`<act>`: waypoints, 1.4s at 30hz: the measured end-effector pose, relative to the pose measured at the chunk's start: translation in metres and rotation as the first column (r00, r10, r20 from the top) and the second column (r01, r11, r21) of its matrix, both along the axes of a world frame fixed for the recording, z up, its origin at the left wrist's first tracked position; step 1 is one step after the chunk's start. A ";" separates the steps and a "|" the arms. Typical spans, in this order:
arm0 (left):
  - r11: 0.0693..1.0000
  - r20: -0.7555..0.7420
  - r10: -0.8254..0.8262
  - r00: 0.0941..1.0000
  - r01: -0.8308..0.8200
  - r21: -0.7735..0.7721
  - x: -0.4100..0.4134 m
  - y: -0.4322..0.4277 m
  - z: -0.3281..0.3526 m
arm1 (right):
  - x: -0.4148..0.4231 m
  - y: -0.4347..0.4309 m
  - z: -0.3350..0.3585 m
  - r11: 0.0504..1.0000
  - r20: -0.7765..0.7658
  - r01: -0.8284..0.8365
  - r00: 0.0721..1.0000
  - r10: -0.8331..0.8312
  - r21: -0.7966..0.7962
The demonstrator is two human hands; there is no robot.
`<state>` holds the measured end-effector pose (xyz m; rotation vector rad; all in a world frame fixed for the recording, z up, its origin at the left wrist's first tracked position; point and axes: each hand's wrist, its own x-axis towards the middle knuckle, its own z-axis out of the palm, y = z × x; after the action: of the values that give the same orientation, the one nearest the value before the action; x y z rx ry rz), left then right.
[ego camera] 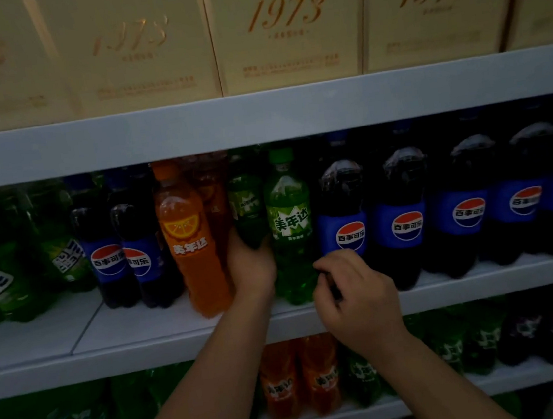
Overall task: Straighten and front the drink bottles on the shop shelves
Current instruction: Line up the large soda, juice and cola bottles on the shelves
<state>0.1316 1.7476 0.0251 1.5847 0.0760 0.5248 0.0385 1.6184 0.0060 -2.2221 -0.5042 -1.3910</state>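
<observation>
- At the far left of the middle shelf (147, 358), the leaning green bottles (1, 285) were seen tilted, with their labels turned askew; these were judged not yet fronted.
- Two cola bottles (108, 259) were stood upright beside them, set back from the shelf's edge.
- The orange bottle (191, 246) was stood furthest forward, close to the lip. It could be knocked off by the forearm passing just beside it.
- The left hand (252, 263) was reached in between the orange bottle and the front green bottle (291, 228), with its fingers curled round the lower part of the back green bottle (247, 205). If that bottle were dragged forward through the narrow gap, either neighbour could be toppled.
- The right hand (354, 297) was held with fingers loosely bent at the base of the front green bottle; in the dim light it could not be told whether anything was pinched or touched.
- To the right, the cola row (408, 225) was lined up with labels facing out.
</observation>
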 end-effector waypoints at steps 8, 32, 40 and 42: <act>0.995 0.059 -0.078 0.995 0.081 -0.053 -0.018 0.005 -0.007 | 0.006 0.029 -0.002 0.993 -0.285 0.109 0.951 -0.118 -0.048; 0.856 0.097 -0.041 0.994 -0.015 0.516 -0.077 0.044 -0.017 | 0.001 0.063 -0.022 0.999 -0.402 0.030 0.915 -0.013 0.037; 0.712 0.038 0.172 0.984 -0.151 0.685 -0.076 0.045 -0.025 | 0.002 0.052 -0.033 0.969 -0.273 -0.004 0.959 0.074 0.247; 0.756 0.053 0.113 0.992 -0.121 0.644 -0.074 0.047 -0.027 | 0.002 0.053 -0.034 0.962 -0.256 0.003 0.964 0.070 0.273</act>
<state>0.0573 1.7946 -0.0022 2.2712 -0.0212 0.7061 0.0404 1.6711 -0.0278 -2.1169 -0.2404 -1.0526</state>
